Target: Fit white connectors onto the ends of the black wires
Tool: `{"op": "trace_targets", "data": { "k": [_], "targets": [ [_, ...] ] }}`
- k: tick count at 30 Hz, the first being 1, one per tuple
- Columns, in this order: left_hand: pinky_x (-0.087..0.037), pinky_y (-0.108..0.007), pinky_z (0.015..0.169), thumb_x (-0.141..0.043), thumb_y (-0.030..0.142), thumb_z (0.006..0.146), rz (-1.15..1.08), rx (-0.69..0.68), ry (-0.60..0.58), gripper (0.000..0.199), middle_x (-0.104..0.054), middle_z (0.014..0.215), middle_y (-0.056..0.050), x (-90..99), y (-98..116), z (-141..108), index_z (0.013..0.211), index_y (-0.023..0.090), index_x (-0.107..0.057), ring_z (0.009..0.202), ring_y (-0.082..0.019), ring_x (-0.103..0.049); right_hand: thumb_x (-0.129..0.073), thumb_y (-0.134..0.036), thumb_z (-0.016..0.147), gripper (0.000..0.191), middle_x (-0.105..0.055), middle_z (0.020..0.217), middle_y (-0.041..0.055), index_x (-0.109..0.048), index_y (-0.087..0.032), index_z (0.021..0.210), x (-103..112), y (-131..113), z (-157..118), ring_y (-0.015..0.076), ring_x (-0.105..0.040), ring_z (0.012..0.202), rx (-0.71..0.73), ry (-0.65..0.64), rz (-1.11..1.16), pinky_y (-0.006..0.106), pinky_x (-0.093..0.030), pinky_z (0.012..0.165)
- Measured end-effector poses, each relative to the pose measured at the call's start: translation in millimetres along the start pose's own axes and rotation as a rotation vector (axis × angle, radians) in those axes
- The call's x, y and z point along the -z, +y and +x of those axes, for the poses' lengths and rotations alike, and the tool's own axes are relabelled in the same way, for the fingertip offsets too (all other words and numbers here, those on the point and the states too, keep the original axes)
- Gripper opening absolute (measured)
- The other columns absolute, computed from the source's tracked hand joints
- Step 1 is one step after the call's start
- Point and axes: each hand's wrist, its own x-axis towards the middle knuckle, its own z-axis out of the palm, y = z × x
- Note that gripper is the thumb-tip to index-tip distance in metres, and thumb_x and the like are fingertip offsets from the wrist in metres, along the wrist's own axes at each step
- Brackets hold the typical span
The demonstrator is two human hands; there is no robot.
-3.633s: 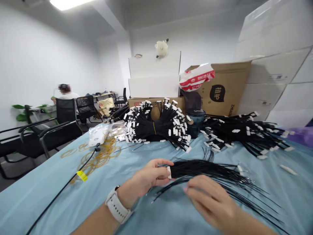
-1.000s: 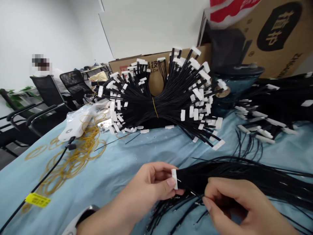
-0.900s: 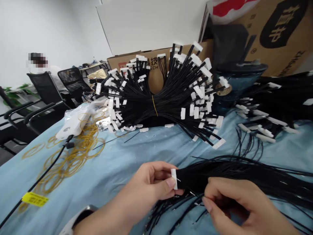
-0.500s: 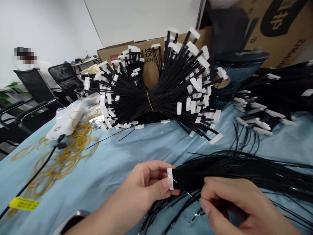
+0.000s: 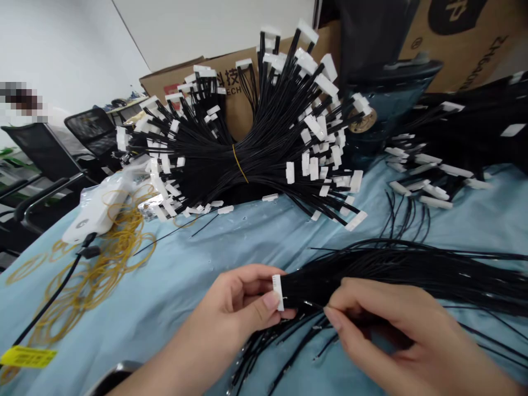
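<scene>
Left hand (image 5: 235, 313) closed, pinching white connector (image 5: 278, 292) between thumb and fingers. Black wires (image 5: 391, 272) run from it toward 3 o'clock, over blue cloth (image 5: 173, 275). Right hand (image 5: 383, 330) curled just beside the connector, fingertips (image 5: 332, 313) at the wires; can't tell if it's gripping any. Big tied wire bundle (image 5: 247, 165) at 12 o'clock, against cardboard box (image 5: 181, 82). Second wire pile (image 5: 449, 132) at 2 o'clock. Rubber bands (image 5: 94, 264) at 9 o'clock.
</scene>
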Motion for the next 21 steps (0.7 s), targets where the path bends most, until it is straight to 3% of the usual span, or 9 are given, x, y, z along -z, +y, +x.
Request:
{"op": "trace_targets", "data": {
  "k": [5, 10, 15, 21],
  "targets": [
    [-0.049, -0.013, 0.067, -0.077, 0.03, 0.073, -0.007, 0.031, -0.049, 0.024, -0.07, 0.085, 0.001, 1.0, 4.3, -0.8, 0.094, 0.02, -0.069, 0.074, -0.008, -0.068, -0.047, -0.009, 0.08, 0.021, -0.054, 0.054, -0.0101, -0.056, -0.02, 0.066, -1.8, 3.8, -1.5, -0.0022, -0.052, 0.047, 0.07, 0.067, -0.016, 0.003, -0.039, 0.047],
    [-0.049, -0.013, 0.066, -0.075, 0.025, 0.075, -0.037, 0.025, -0.074, 0.022, -0.067, 0.079, 0.0, 2.5, 3.4, 0.6, 0.094, 0.016, -0.068, 0.071, -0.008, -0.067, -0.045, -0.01, 0.081, 0.02, -0.058, 0.058, -0.0074, -0.058, -0.022, 0.072, -1.9, 7.4, -7.1, 0.002, -0.055, 0.049, 0.136, 0.029, -0.084, 0.009, -0.044, 0.047],
    [-0.047, -0.011, 0.062, -0.075, 0.024, 0.075, -0.063, -0.013, -0.075, 0.026, -0.066, 0.077, -0.001, 3.2, -1.5, 0.1, 0.096, 0.013, -0.065, 0.07, -0.006, -0.064, -0.046, -0.013, 0.084, 0.014, -0.067, 0.074, -0.0037, -0.053, -0.025, 0.083, -8.4, 11.0, -11.3, 0.0073, -0.065, 0.063, 0.142, 0.072, -0.151, 0.013, -0.047, 0.048],
    [-0.048, -0.014, 0.069, -0.072, 0.024, 0.078, 0.01, 0.009, -0.096, 0.022, -0.069, 0.082, -0.001, -0.2, 3.4, -2.7, 0.098, 0.015, -0.064, 0.075, -0.008, -0.066, -0.05, -0.012, 0.083, 0.014, -0.061, 0.067, -0.0094, -0.054, -0.025, 0.081, -6.5, 8.7, -5.3, 0.0013, -0.06, 0.056, 0.112, -0.02, -0.076, 0.009, -0.045, 0.05]
  ]
}}
